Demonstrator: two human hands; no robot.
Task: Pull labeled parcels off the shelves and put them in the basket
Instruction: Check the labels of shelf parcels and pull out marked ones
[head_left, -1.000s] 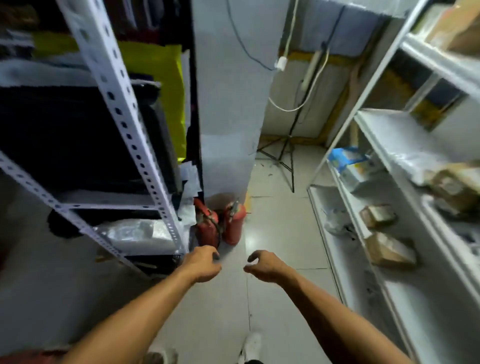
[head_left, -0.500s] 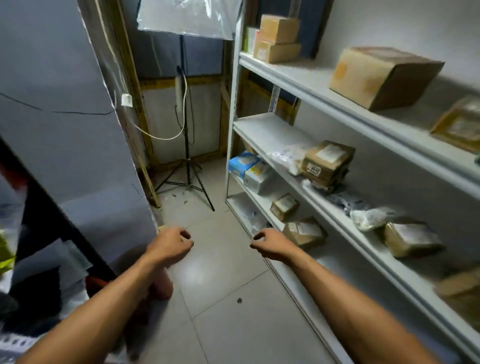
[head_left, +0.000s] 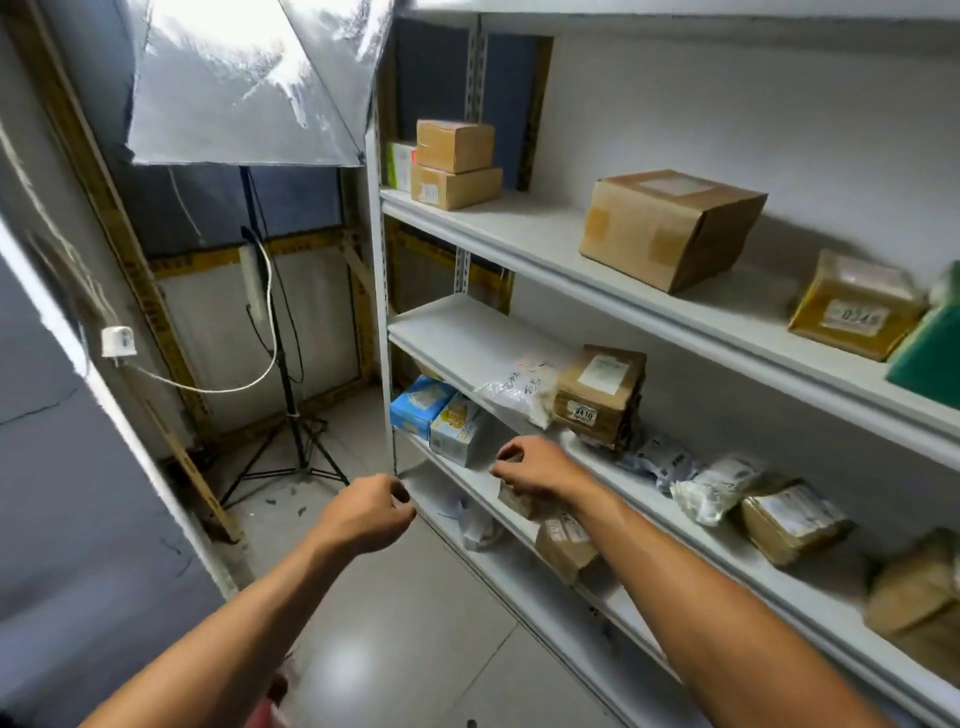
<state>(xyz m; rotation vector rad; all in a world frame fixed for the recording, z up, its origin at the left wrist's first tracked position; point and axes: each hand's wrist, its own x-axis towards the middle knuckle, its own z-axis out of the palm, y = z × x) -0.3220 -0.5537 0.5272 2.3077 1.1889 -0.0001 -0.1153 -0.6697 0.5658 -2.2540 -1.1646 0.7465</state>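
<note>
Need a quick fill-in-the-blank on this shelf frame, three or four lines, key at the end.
1. The small brown box sits stacked on top of another ____.
2. Both the left hand and right hand hold ____.
3. The two blue-and-white cartons sit at the ____ end of their shelf.
4. The softbox light stands on a black ____.

Missing words: box; nothing; left; tripod

Open floor (head_left: 415, 623) lay ahead. A light stand (head_left: 291, 415) blocked the far corner. Packed parcels (head_left: 597, 395) crowded the shelf's (head_left: 467, 338) right side, its left end bare.
</note>
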